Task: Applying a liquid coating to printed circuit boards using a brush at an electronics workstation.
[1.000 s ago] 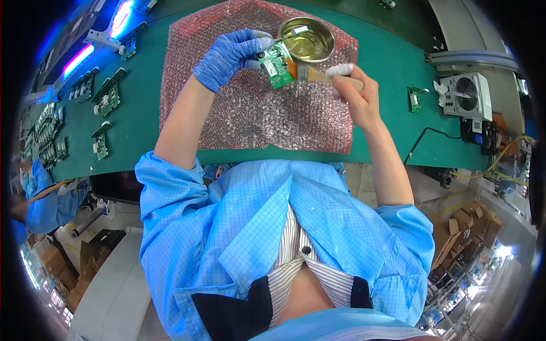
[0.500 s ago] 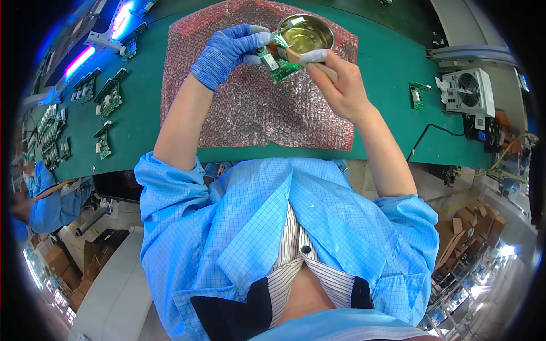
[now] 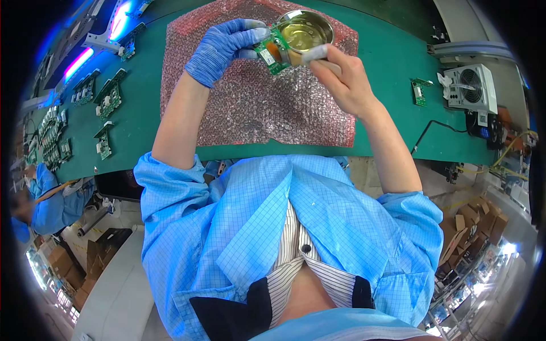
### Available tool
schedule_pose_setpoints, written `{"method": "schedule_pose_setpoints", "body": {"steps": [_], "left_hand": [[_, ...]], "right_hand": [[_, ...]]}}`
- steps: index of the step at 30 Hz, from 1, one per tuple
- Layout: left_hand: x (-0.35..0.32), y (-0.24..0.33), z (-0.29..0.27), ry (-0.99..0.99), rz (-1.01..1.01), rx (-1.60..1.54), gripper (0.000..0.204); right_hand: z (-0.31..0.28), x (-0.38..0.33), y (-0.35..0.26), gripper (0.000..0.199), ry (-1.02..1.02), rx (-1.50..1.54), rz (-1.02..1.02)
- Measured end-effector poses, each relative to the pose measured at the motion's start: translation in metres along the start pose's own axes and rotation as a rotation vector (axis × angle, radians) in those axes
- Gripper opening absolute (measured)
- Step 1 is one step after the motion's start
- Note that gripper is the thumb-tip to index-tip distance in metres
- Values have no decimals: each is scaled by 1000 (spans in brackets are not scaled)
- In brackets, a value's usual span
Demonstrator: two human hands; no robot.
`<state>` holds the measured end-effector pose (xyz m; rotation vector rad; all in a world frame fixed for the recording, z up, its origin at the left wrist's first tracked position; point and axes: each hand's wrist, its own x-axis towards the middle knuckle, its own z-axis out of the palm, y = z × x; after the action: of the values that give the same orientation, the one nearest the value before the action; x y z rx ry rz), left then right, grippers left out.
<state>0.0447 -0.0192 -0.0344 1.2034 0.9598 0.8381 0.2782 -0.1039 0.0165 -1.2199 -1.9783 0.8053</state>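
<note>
My left hand [image 3: 223, 48], in a blue knit glove with pale fingertips, pinches a small green circuit board [image 3: 273, 54] by its left edge. My right hand [image 3: 347, 79], bare apart from white finger covers, grips a brush [image 3: 295, 58] with a tan handle. The brush's brownish end lies over the board; whether it touches cannot be made out. Just behind both hands stands a round metal bowl [image 3: 330, 41] of clear yellowish liquid. Beneath everything spreads a sheet of pinkish bubble wrap [image 3: 273, 113].
Several green circuit boards [image 3: 108, 102] lie on the green table [image 3: 387, 102] at left, near a lit fixture [image 3: 79, 62]. Another board [image 3: 420, 92] lies at right, beside a white fan unit [image 3: 470, 91] and a black cable [image 3: 427, 128]. A person in blue [image 3: 54, 199] is at far left.
The board has shifted slightly up and left with my left hand, and its face has turned. My right hand with the brush has moved slightly up and right.
</note>
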Motion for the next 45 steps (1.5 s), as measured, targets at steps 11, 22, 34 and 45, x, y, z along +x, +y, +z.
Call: {"method": "schedule_pose_setpoints", "body": {"steps": [11,22,34,45], "left_hand": [[0,-4,-10,-47,-6,-24,30],[-9,-7,-16,103,32,-217,27],[-1,-16,-8,240,96,-353,26],[66,-11,-88,340,249,-514,8]], "right_hand": [[-8,-4,17,18,155,393,128],[13,-17,19,17,265,464,208],[33,-3,16,15,412,544,320],[35,3,17,15,410,595,374]]}}
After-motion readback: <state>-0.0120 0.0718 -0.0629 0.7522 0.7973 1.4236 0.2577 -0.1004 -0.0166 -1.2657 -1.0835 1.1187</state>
